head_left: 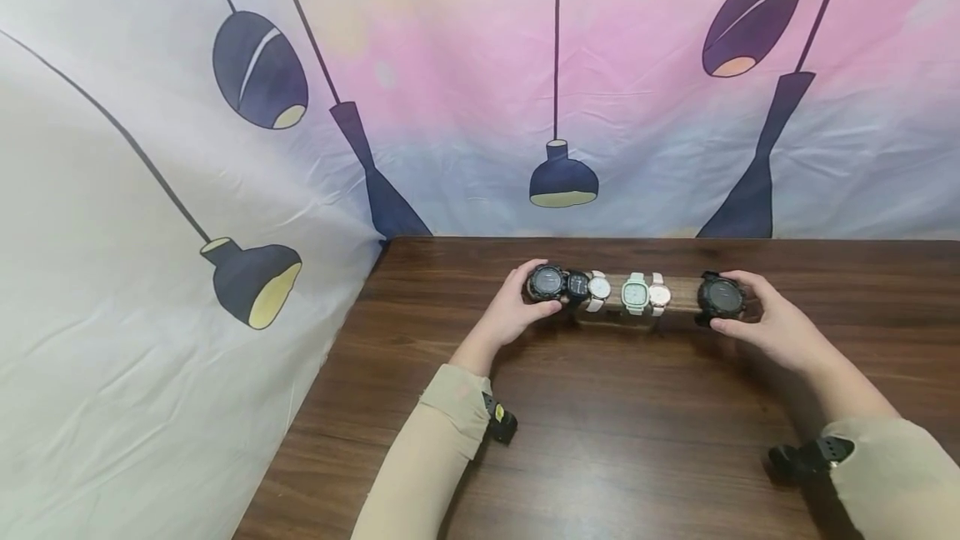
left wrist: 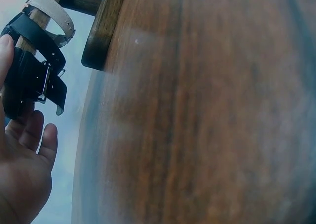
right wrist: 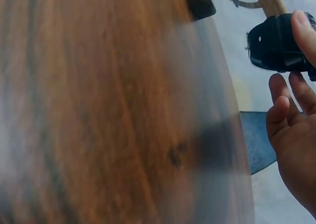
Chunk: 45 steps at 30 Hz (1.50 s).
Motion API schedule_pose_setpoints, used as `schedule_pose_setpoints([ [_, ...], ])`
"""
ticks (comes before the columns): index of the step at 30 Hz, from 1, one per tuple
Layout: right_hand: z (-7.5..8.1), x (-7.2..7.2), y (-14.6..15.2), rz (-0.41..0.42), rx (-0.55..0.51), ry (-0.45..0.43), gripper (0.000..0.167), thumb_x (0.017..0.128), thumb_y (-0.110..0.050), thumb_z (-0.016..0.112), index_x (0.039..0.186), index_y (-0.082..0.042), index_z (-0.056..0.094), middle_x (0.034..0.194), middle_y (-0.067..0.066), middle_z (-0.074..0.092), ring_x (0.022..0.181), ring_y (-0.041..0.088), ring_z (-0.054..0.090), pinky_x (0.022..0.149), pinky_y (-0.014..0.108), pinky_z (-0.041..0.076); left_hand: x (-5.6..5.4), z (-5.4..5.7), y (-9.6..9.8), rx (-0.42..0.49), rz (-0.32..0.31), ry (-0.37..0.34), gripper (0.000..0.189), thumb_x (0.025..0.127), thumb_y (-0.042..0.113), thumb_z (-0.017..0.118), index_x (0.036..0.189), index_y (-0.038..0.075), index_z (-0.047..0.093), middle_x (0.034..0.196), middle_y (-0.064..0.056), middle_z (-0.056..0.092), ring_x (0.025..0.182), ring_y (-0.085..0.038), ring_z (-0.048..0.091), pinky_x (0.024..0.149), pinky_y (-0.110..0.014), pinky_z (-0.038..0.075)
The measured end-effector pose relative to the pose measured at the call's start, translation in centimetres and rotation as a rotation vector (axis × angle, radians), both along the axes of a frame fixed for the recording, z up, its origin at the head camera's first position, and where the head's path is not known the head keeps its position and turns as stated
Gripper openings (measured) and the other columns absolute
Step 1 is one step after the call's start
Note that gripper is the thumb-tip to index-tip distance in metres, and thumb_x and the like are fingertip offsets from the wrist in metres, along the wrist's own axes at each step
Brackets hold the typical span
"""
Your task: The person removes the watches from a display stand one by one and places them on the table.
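A wooden watch stand (head_left: 681, 294) with a crossbar carries several wristwatches near the back of the table. At its left end my left hand (head_left: 512, 308) grips a chunky black watch (head_left: 548, 282) between thumb and fingers. Beside that watch sit a square black watch (head_left: 577, 285) and a white-strapped watch (head_left: 598, 287). Further right are a mint green watch (head_left: 635, 294) and a white watch with a rose-gold rim (head_left: 659, 296). My right hand (head_left: 780, 327) pinches another bulky black watch (head_left: 723, 297) at the right end, its strap (right wrist: 276, 44) looped round the bar.
The dark wooden table (head_left: 600, 440) reaches to a printed cloth backdrop (head_left: 465, 107) behind and on the left. The stand's base (left wrist: 102, 31) rests on the tabletop below the bar. A black wrist camera (head_left: 501, 421) is strapped to the left sleeve, another (head_left: 810, 458) to the right.
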State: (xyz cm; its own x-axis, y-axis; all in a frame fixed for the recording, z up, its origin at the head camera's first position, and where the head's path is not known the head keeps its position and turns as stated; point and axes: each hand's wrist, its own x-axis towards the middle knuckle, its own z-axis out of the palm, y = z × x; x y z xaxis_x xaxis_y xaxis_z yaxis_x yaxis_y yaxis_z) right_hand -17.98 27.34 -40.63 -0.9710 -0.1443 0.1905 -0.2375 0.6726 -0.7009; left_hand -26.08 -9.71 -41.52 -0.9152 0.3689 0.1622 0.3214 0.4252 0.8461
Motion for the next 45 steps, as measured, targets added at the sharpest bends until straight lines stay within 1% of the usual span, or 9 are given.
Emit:
schedule_pose_setpoints([
  [6, -0.5, 0.5, 0.8, 0.059, -0.064, 0.031, 0.063, 0.087, -0.012, 0.067, 0.136, 0.001, 0.029, 0.115, 0.027, 0.047, 0.087, -0.014, 0.042, 0.065, 0.014, 0.043, 0.1, 0.1, 0.1, 0.006, -0.005, 0.005, 0.07, 0.08, 0.027, 0.076, 0.14, 0.017, 0.041, 0.131, -0.011, 0.042, 0.119, -0.024, 0.043, 0.101, -0.044, 0.032],
  [10, -0.5, 0.6, 1.1, 0.071, -0.052, 0.011, 0.064, 0.089, -0.014, 0.066, 0.137, 0.004, 0.027, 0.115, 0.031, 0.047, 0.087, -0.016, 0.041, 0.064, 0.017, 0.044, 0.0, 0.2, 0.1, 0.005, -0.011, -0.006, 0.07, 0.081, 0.028, 0.075, 0.141, 0.019, 0.04, 0.134, -0.011, 0.04, 0.121, -0.025, 0.042, 0.101, -0.044, 0.032],
  [15, 0.0, 0.5, 0.8, 0.002, -0.002, -0.014, 0.068, 0.086, -0.024, 0.069, 0.138, -0.001, 0.031, 0.109, 0.025, 0.055, 0.083, -0.008, 0.047, 0.062, 0.024, 0.043, 0.1, 0.2, 0.1, -0.004, -0.005, -0.003, 0.069, 0.08, 0.028, 0.075, 0.14, 0.02, 0.041, 0.134, -0.011, 0.041, 0.12, -0.024, 0.042, 0.1, -0.042, 0.033],
  [19, 0.4, 0.4, 0.6, -0.011, 0.034, -0.044, 0.078, 0.085, -0.03, 0.069, 0.146, -0.008, 0.026, 0.116, 0.026, 0.052, 0.091, 0.018, 0.058, 0.068, 0.033, 0.046, 0.2, 0.3, 0.1, -0.009, -0.001, -0.001, 0.069, 0.08, 0.027, 0.075, 0.139, 0.02, 0.041, 0.133, -0.01, 0.041, 0.121, -0.023, 0.042, 0.1, -0.041, 0.033],
  [22, 0.5, 0.4, 0.7, -0.004, 0.051, -0.063, 0.082, 0.086, -0.033, 0.068, 0.149, -0.012, 0.02, 0.126, 0.029, 0.044, 0.095, 0.041, 0.058, 0.071, 0.046, 0.046, 0.1, 0.2, 0.2, -0.009, -0.003, 0.0, 0.069, 0.08, 0.028, 0.076, 0.139, 0.019, 0.041, 0.133, -0.01, 0.041, 0.121, -0.023, 0.042, 0.101, -0.042, 0.033],
  [28, 0.5, 0.3, 0.8, -0.001, 0.044, -0.012, 0.071, 0.084, -0.027, 0.072, 0.141, -0.006, 0.036, 0.124, 0.028, 0.042, 0.096, 0.038, 0.056, 0.071, 0.037, 0.041, -0.1, 0.0, 0.1, 0.007, -0.007, 0.006, 0.068, 0.08, 0.026, 0.076, 0.138, 0.019, 0.042, 0.134, -0.011, 0.041, 0.121, -0.023, 0.042, 0.101, -0.041, 0.032],
  [33, 0.5, 0.5, 0.8, -0.006, 0.034, 0.042, 0.064, 0.081, -0.023, 0.075, 0.132, 0.001, 0.044, 0.122, 0.03, 0.032, 0.1, 0.043, 0.048, 0.074, 0.039, 0.035, -0.1, -0.1, 0.0, 0.002, -0.006, 0.01, 0.068, 0.08, 0.025, 0.076, 0.139, 0.021, 0.042, 0.134, -0.01, 0.041, 0.12, -0.022, 0.042, 0.1, -0.039, 0.034],
  [39, 0.4, 0.5, 1.1, 0.0, 0.077, 0.067, 0.061, 0.079, -0.024, 0.076, 0.123, 0.008, 0.049, 0.117, 0.026, 0.038, 0.092, 0.023, 0.046, 0.069, 0.017, 0.036, -0.2, -0.1, 0.0, 0.0, -0.003, 0.012, 0.068, 0.08, 0.025, 0.076, 0.138, 0.021, 0.042, 0.133, -0.009, 0.041, 0.119, -0.022, 0.043, 0.099, -0.039, 0.036],
  [45, 0.1, 0.9, 1.6, 0.055, 0.046, 0.03, 0.062, 0.08, -0.02, 0.076, 0.123, 0.012, 0.046, 0.116, 0.027, 0.037, 0.082, -0.005, 0.046, 0.066, 0.011, 0.042, -0.2, -0.2, 0.0, 0.002, -0.004, 0.009, 0.068, 0.08, 0.025, 0.076, 0.139, 0.02, 0.041, 0.133, -0.01, 0.041, 0.119, -0.022, 0.044, 0.099, -0.04, 0.036],
])
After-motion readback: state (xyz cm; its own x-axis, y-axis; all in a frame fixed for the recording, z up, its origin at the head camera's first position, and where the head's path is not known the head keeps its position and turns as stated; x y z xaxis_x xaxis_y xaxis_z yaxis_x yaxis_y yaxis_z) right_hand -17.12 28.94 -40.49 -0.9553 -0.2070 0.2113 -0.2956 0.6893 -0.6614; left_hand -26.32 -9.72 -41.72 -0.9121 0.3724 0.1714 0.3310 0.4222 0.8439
